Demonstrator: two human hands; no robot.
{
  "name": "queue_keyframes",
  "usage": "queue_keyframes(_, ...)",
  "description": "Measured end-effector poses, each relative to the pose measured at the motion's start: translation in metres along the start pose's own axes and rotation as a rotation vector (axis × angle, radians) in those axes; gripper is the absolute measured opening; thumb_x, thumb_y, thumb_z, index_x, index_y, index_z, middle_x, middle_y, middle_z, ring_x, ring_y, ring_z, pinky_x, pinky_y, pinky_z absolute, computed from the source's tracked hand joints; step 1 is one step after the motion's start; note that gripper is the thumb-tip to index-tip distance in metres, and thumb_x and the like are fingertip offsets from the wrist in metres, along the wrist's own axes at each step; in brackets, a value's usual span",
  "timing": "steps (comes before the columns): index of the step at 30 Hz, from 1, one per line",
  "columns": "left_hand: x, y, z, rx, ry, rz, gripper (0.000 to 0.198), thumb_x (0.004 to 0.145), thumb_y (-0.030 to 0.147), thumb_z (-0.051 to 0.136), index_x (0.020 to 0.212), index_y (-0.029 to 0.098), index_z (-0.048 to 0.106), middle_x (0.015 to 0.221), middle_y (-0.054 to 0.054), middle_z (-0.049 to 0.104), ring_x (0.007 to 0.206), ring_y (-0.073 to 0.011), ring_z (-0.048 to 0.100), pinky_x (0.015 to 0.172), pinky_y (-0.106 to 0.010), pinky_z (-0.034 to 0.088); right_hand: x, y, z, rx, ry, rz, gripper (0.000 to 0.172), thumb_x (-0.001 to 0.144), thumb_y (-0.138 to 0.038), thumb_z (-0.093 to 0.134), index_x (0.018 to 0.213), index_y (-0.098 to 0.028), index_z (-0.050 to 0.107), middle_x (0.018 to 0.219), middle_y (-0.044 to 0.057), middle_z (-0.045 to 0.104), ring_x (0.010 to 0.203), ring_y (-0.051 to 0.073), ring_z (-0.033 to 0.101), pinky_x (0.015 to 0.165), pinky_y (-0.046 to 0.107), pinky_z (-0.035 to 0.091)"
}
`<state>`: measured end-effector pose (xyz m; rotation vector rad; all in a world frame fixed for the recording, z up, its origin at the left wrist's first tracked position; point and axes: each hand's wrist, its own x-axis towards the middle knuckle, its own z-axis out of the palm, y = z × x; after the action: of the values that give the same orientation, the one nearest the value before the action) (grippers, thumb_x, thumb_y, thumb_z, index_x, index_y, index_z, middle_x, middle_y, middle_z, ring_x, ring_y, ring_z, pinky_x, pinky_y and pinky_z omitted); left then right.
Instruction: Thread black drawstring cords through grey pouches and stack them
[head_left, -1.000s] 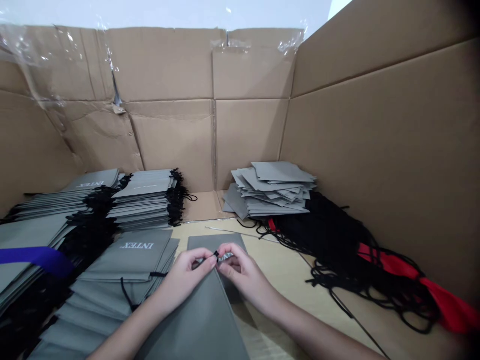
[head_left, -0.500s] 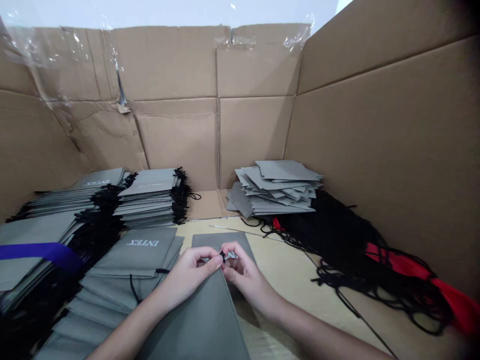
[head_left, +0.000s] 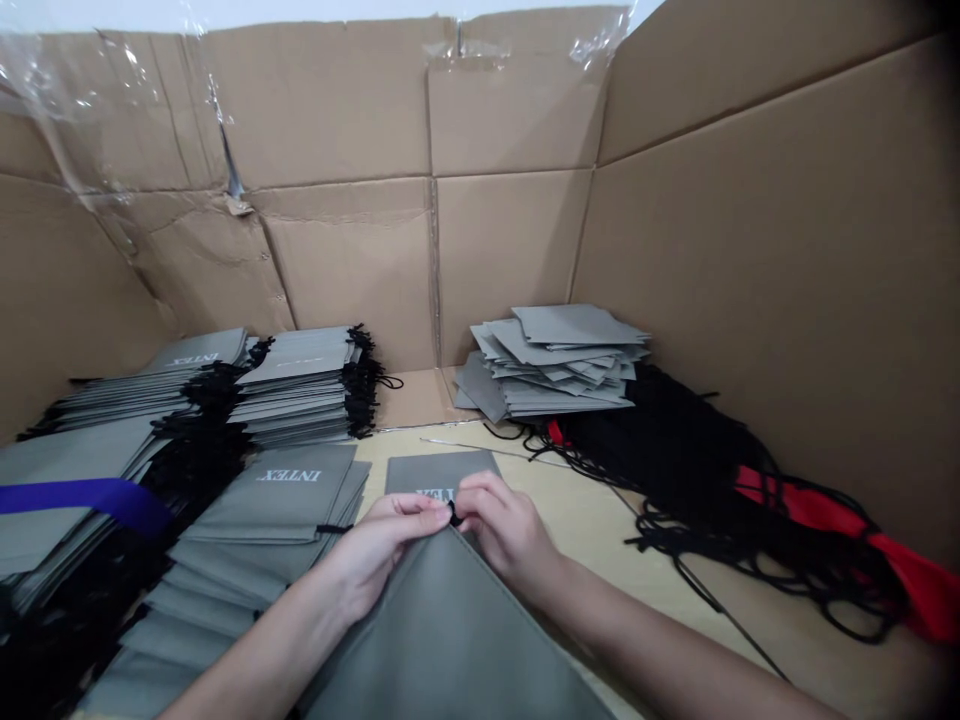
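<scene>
A grey fabric pouch stretches toward me, its far corner raised between my hands. At that corner is a small dark bit of black cord. My left hand is closed, thumb and forefinger pinching the pouch corner at the cord. On the other side, my right hand is closed with its fingertips at the black cord; the exact grip is partly hidden. Behind the hands lies another grey pouch with white lettering, partly covered by my fingers.
Fanned grey pouches lettered INTEX lie to the left. Behind them stand corded pouch stacks, one bundle wrapped with a purple band. At back right are loose grey pouches, then black cords with red strips. Cardboard walls enclose the table.
The held pouch's near part has swung right and spread wider. My right-hand fingers have curled in closer around the cord, and the view has tilted slightly down.
</scene>
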<state>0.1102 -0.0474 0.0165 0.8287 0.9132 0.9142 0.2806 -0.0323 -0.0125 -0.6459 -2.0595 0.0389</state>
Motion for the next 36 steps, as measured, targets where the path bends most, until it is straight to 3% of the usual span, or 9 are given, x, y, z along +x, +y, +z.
queue_keyframes(3,0.001,-0.002,-0.002,-0.091,0.095,-0.116,0.028,0.048,0.014,0.082,0.071,0.015,0.067,0.068,0.000,0.067,0.066,-0.0117,0.060,0.068,-0.021,0.044,-0.002,0.008,-0.003,-0.157,-0.046,-0.109,0.022,0.085,-0.009,0.041,0.087,-0.021,0.059,0.087,0.004,0.057,0.067,0.011,0.054,0.056,0.020,0.042)
queue_keyframes(10,-0.001,0.002,-0.001,-0.155,0.014,-0.189,0.025,0.050,0.006,0.075,0.070,0.016,0.064,0.062,0.002,0.066,0.062,-0.0146,0.062,0.066,-0.025,0.045,0.005,0.007,-0.015,-0.352,-0.039,-0.423,0.014,0.083,-0.012,0.052,0.078,-0.021,0.061,0.080,0.003,0.063,0.060,0.011,0.051,0.053,0.023,0.038)
queue_keyframes(16,-0.004,0.003,0.000,-0.148,-0.038,-0.199,0.027,0.045,0.001,0.070,0.064,0.016,0.058,0.058,0.003,0.062,0.058,-0.0118,0.058,0.063,-0.023,0.044,0.002,0.005,-0.016,-0.373,-0.028,-0.486,0.021,0.078,-0.006,0.055,0.081,-0.026,0.061,0.078,0.000,0.061,0.058,0.011,0.048,0.053,0.025,0.035)
queue_keyframes(18,-0.005,0.005,0.001,-0.109,-0.052,-0.113,0.026,0.045,0.001,0.067,0.061,0.016,0.054,0.057,0.004,0.061,0.057,-0.0101,0.056,0.060,-0.020,0.042,0.000,0.004,-0.010,-0.263,0.033,-0.337,0.018,0.078,-0.008,0.056,0.082,-0.026,0.059,0.081,0.001,0.059,0.062,0.011,0.051,0.056,0.024,0.038)
queue_keyframes(20,-0.005,0.008,0.001,-0.033,-0.057,0.025,0.023,0.047,0.003,0.066,0.059,0.016,0.051,0.056,0.004,0.058,0.055,-0.0077,0.053,0.057,-0.018,0.039,0.000,0.001,-0.002,-0.081,0.086,-0.039,0.013,0.078,-0.012,0.057,0.083,-0.024,0.058,0.085,0.002,0.056,0.066,0.012,0.052,0.059,0.024,0.041)
queue_keyframes(22,-0.003,0.011,0.000,0.095,-0.007,0.186,0.022,0.048,0.004,0.065,0.058,0.015,0.049,0.056,0.005,0.056,0.054,-0.0059,0.049,0.055,-0.016,0.037,0.003,-0.001,0.006,0.141,0.064,0.263,0.006,0.078,-0.017,0.058,0.082,-0.022,0.057,0.086,0.002,0.053,0.065,0.012,0.052,0.058,0.024,0.042)
queue_keyframes(25,0.004,0.014,-0.001,0.310,0.091,0.369,0.023,0.046,0.004,0.064,0.058,0.015,0.048,0.057,0.005,0.056,0.054,-0.0059,0.047,0.054,-0.016,0.036,0.007,-0.002,0.015,0.406,-0.013,0.526,0.008,0.076,-0.027,0.060,0.078,-0.020,0.057,0.083,0.002,0.052,0.063,0.012,0.050,0.058,0.024,0.041)
queue_keyframes(30,0.017,0.007,-0.002,0.456,0.111,0.390,0.025,0.045,0.006,0.063,0.060,0.017,0.047,0.055,0.005,0.056,0.051,-0.0075,0.050,0.053,-0.018,0.039,0.007,-0.001,0.018,0.602,-0.045,0.760,0.017,0.071,-0.033,0.063,0.076,-0.018,0.057,0.076,-0.001,0.053,0.057,0.010,0.045,0.054,0.023,0.037)
queue_keyframes(36,0.018,-0.003,-0.005,0.581,0.091,0.480,0.023,0.054,0.008,0.062,0.068,0.018,0.046,0.063,0.003,0.058,0.058,-0.0092,0.055,0.055,-0.018,0.041,0.007,-0.003,0.015,0.640,-0.042,0.885,0.011,0.066,-0.026,0.064,0.070,-0.017,0.061,0.058,-0.004,0.050,0.054,0.011,0.043,0.051,0.023,0.032)
